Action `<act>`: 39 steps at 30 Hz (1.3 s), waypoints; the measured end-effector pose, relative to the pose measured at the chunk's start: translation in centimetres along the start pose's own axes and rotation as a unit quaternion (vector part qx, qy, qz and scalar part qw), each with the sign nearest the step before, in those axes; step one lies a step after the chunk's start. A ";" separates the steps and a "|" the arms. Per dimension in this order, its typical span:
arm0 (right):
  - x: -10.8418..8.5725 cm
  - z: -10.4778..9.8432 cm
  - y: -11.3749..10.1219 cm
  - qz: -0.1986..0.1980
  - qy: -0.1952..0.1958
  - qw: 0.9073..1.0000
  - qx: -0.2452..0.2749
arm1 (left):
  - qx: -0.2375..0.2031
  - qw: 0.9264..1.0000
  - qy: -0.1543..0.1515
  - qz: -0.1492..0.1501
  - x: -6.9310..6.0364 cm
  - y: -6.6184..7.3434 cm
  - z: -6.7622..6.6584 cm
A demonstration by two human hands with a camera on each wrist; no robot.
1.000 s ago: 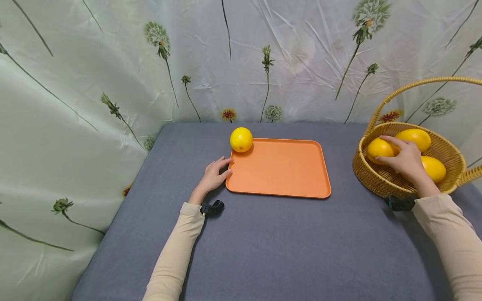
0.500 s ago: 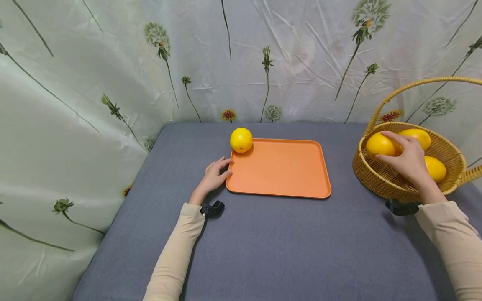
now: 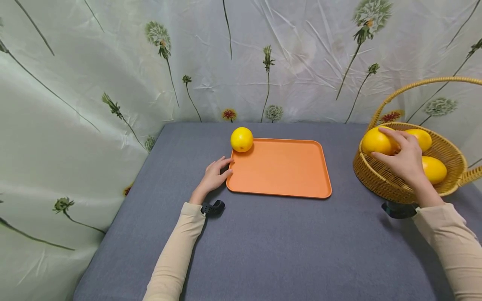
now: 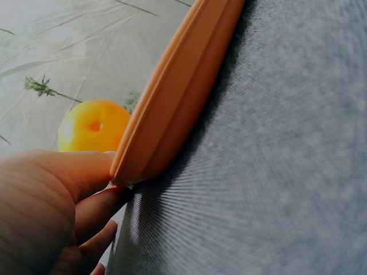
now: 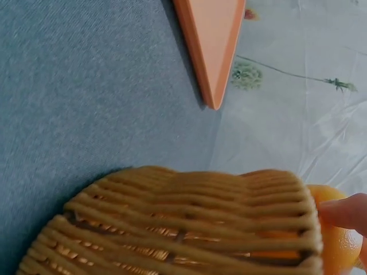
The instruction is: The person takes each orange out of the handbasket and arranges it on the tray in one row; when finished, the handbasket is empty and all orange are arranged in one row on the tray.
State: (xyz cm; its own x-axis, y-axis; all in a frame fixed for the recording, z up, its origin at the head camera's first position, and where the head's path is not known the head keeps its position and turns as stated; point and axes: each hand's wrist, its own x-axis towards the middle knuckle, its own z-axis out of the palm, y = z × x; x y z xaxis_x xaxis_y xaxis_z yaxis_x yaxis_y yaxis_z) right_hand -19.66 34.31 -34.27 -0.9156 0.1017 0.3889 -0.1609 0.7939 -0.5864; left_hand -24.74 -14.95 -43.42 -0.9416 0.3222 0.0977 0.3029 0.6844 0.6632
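Note:
My left hand (image 3: 213,175) is at the left edge of an orange rectangular tray (image 3: 280,169), thumb and fingertips touching its rim. In the left wrist view, the thumb (image 4: 86,166) and index finger meet the tray's end. A round yellow-orange fruit, an orange by its look (image 3: 242,139), sits at the tray's back left corner. My right hand (image 3: 406,156) grips another orange (image 3: 378,141) between thumb and fingers, at the left rim of a wicker basket (image 3: 384,177). In the right wrist view the basket wall partly hides this held orange (image 5: 338,243).
Two more yellow-orange fruits, one at the back (image 3: 421,139) and one at the front right (image 3: 434,170), lie in the basket. A tall handle (image 3: 425,82) arches over it. Behind the grey-blue tabletop (image 3: 278,242) hangs a flower-printed curtain (image 3: 301,75).
My right hand has lifted the gripped orange from inside the basket up and slightly left to its rim. The left hand, the tray and the orange on it have stayed put.

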 end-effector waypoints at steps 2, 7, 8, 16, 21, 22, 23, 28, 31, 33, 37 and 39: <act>-0.1 0.0 -0.3 0.000 0.005 1.000 0.004 | 0.000 1.000 -0.002 -0.001 0.0 0.0 0.0; -0.1 0.3 -0.8 -0.013 0.021 1.000 0.013 | -0.003 1.000 -0.003 -0.003 0.0 0.0 -0.1; -0.1 0.4 -0.9 -0.019 0.026 0.999 0.016 | -0.004 1.000 -0.003 -0.004 0.0 0.0 -0.1; -0.1 1.4 -2.2 -0.047 0.047 0.997 0.044 | -0.002 1.000 -0.005 -0.007 -0.1 0.0 0.0; -0.1 1.8 -3.0 -0.040 0.036 0.997 0.051 | -0.001 1.000 -0.002 -0.005 -0.1 0.0 -0.1; -0.1 1.9 -3.1 -0.039 0.034 0.997 0.051 | -0.002 1.000 -0.002 -0.005 -0.1 0.0 0.0; -0.1 2.0 -3.3 -0.040 0.032 0.997 0.051 | -0.003 1.000 -0.002 -0.005 -0.1 0.1 0.0; 0.1 2.6 -3.9 -0.045 0.023 0.997 0.051 | 0.000 1.000 -0.005 -0.006 0.0 0.1 0.0; 0.3 3.2 -4.3 -0.050 0.014 0.997 0.063 | 0.004 1.000 -0.004 -0.006 0.0 0.1 -0.1; 0.4 3.7 -4.5 -0.052 0.008 0.996 0.077 | 0.005 1.000 -0.004 -0.007 0.0 0.1 -0.1; 0.6 4.8 -5.1 -0.059 -0.002 0.994 0.094 | 0.002 1.000 -0.008 -0.005 0.0 0.1 -0.1; 0.7 5.3 -5.5 -0.060 -0.010 0.993 0.098 | 0.001 1.000 -0.006 -0.003 -0.1 0.1 -0.1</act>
State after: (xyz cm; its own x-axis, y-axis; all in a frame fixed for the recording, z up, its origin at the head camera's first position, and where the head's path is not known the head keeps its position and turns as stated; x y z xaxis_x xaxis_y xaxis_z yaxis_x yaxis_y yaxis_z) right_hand -21.35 26.86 -34.59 -0.8928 0.0003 0.4504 -0.3354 0.6671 -0.6652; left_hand -24.67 -14.95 -43.27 -0.9414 0.3265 0.0848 0.2980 0.6874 0.6623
